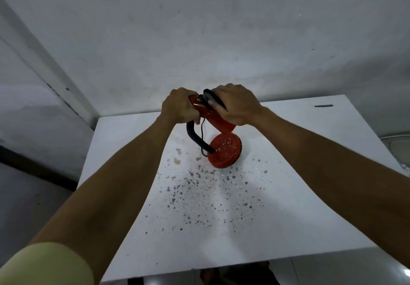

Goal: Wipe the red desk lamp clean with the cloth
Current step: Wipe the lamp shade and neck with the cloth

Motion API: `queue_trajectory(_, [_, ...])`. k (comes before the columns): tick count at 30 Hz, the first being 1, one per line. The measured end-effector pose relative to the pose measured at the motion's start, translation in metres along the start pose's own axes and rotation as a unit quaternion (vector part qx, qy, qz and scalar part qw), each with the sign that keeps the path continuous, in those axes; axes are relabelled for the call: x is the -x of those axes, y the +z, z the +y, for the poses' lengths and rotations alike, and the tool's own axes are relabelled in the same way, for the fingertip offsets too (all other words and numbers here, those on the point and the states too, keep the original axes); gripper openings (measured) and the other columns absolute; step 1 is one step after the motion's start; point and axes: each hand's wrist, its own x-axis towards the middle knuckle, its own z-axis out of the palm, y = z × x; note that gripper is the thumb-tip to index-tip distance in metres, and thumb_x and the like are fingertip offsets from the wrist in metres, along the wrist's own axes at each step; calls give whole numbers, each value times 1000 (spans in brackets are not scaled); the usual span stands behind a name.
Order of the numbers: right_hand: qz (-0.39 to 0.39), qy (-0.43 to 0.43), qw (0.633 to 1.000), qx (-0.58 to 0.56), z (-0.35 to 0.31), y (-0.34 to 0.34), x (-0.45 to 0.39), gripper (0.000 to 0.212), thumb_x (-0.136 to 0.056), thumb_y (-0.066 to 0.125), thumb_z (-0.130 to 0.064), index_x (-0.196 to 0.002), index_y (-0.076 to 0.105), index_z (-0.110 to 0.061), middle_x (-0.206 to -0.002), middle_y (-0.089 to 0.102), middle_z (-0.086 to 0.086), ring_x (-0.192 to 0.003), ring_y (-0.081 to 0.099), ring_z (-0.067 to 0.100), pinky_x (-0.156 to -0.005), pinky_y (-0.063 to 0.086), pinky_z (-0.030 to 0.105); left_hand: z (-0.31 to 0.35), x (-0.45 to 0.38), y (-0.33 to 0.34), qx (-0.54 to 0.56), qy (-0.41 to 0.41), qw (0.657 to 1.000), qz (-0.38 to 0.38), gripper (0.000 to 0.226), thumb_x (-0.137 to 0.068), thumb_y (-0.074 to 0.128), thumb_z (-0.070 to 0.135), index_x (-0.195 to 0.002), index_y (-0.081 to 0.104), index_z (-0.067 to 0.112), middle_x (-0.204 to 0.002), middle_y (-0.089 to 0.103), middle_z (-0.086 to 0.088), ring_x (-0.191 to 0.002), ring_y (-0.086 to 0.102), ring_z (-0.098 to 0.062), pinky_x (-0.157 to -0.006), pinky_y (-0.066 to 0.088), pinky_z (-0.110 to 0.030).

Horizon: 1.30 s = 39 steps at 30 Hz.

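Note:
The red desk lamp stands near the middle of the white table [299, 207]. Its round red base [225, 151] is speckled with dirt, and a black bent neck [195, 137] rises from it to the red shade [216, 118]. My left hand [178, 106] grips the rear end of the shade where the neck joins. My right hand [236, 105] presses a dark cloth [213, 98] onto the top of the shade; only a folded edge of the cloth shows under the fingers. A thin black cord [202, 138] hangs beside the neck.
Grey and tan crumbs of debris [199, 187] lie scattered over the table in front of the base. A grey wall stands close behind the table. A small dark strip [323, 106] lies at the far right of the tabletop. A pale object [399, 147] sits off the right edge.

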Motion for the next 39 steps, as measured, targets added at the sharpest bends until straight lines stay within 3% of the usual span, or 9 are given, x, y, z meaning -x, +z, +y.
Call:
queue_trajectory(5, [-193,123,964,-134,10,-21,-26,45,-104,38,-59,-97,64,-22,-88,68,2,-79,65,22,-69,46,36,-5,2,2,2,29,1000,6,42,-34,81,28,-74,69,29,-65,66,5,-68,66,-23,-60,55,-32])
queue_trajectory(11, [-291,293,831,-372,29,-26,-34,39,-104,51,-49,-94,67,-14,-80,71,4,-69,67,19,-72,52,33,-7,0,2,0,65,998,-11,56,-35,81,21,-90,75,31,-71,72,8,-69,67,-16,-61,58,-31])
queue_trajectory(15, [-265,376,675,-576,43,-13,-13,36,-105,49,-45,-90,65,-16,-74,64,6,-63,62,20,-65,52,33,-6,-2,-1,-4,67,998,-15,57,-35,81,19,-91,76,31,-72,72,10,-69,68,-14,-62,59,-32])
queue_trajectory(19, [-150,419,626,-640,41,8,7,38,-103,50,-49,-89,64,-17,-70,62,6,-63,61,21,-64,50,32,0,-3,0,-19,71,997,-19,58,-36,79,17,-92,76,32,-71,71,11,-67,67,-14,-60,60,-32])
queue_trajectory(21, [-78,420,655,-623,36,11,15,36,-105,50,-45,-92,65,-15,-69,61,5,-62,60,20,-62,48,33,5,-3,1,-32,74,997,-22,57,-37,78,16,-92,75,33,-72,70,11,-69,67,-15,-59,59,-32])
queue_trajectory(28, [-56,259,909,-321,10,-24,22,40,-109,44,-38,-79,61,-17,-70,60,3,-66,59,20,-63,39,34,6,-8,1,-56,89,994,-29,55,-36,74,18,-90,75,30,-73,69,10,-72,66,-17,-59,57,-31])
queue_trajectory(34, [57,113,992,-13,-31,-7,42,37,-108,36,-43,-125,65,-28,-118,74,-1,-112,68,23,-99,39,33,12,-16,5,-80,94,992,-34,37,-37,77,18,-72,67,24,-62,64,8,-65,63,-20,-55,56,-34])
queue_trajectory(36, [62,85,994,26,-43,13,55,54,-107,31,-35,-153,46,-12,-154,53,10,-145,47,28,-123,28,40,14,-19,5,-83,100,991,-39,29,-42,78,16,-64,60,25,-60,60,8,-64,60,-21,-55,52,-32])
queue_trajectory(39, [99,30,987,125,-51,38,75,56,-108,22,-25,-158,32,-1,-165,33,17,-154,31,35,-126,27,51,15,-23,5,-55,104,992,-45,10,-55,63,18,-58,54,19,-54,53,6,-59,55,-24,-53,46,-32])
